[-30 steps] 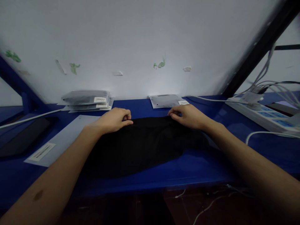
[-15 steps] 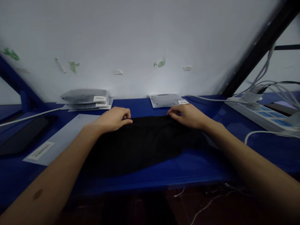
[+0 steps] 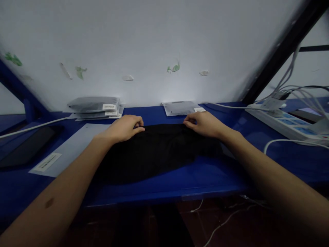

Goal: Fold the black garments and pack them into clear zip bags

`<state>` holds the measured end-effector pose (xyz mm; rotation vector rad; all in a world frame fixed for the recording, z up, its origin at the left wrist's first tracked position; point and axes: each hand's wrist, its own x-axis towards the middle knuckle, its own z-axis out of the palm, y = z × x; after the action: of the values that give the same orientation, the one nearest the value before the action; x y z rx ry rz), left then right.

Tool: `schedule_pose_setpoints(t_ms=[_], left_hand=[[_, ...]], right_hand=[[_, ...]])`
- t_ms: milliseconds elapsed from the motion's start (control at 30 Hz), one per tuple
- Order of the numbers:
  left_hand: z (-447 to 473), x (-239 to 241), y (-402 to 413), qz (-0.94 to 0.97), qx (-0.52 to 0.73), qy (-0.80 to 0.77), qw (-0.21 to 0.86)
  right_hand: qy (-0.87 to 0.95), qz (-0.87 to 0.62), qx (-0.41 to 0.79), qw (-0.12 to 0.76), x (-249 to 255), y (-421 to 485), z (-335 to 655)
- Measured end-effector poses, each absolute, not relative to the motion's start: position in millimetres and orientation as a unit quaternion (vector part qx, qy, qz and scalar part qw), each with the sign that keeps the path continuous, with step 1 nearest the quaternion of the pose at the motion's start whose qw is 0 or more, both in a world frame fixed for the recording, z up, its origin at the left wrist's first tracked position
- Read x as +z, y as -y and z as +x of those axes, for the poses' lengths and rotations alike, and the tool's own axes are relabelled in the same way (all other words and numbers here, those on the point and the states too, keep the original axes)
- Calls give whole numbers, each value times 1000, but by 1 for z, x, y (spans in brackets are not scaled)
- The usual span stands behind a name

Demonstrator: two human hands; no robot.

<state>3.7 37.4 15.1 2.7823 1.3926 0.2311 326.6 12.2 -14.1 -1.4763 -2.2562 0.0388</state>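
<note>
A blue worktable (image 3: 195,178) fills the frame from 9 to 3 o'clock, and at its centre lies a black garment (image 3: 154,151), spread flat with its long axis running 9 to 3 o'clock. A person grips its far edge with both hands. The left hand (image 3: 123,128), fingers curled in against the thumb, pinches the hem at the 10 o'clock corner. The right hand (image 3: 204,124), fingertips drawn together, pinches it at 2 o'clock. Neither hand is nearer, and the bulk of the cloth lies toward 6 o'clock from both. A flat grey bag (image 3: 69,151) lies at 9 o'clock, its near-side edge tucked beside the cloth, with a white label (image 3: 47,162) whose print is too small to read. A white power strip (image 3: 288,125) with trailing cables sits at 3 o'clock. Against the wall, a stack of packed bags (image 3: 94,106) rests at 11 o'clock and a single bag (image 3: 180,108) at 12, their labels likewise illegible.
</note>
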Motion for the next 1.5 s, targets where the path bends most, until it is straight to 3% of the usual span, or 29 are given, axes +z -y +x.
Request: schedule_pose_setpoints(t_ms=[200,367,433,667,867,1133,1500], left_hand=[[9,26,-25,893,48,-447,-28],[1,45,24,871,132,-470,-53],[-10,45,53,871,162,-460,-53],[-66,3,120,880,186,-428,-82],[-89,-21,120,876,186,-440,-68],[-100,-24,124,856,195,-472,-73],[-79,3,111,815,232,-530,-47]], right_hand=[[787,-567,6,243,-19,-6,325],[722,-560,-2,406,-12,29,330],[731,-528,-13,431,-6,52,333],[878,-405,-140,212,-4,112,346],[868,-416,-227,147,-23,119,346],[868,-421,-210,160,-33,137,358],[831,-465,-75,297,-20,129,351]])
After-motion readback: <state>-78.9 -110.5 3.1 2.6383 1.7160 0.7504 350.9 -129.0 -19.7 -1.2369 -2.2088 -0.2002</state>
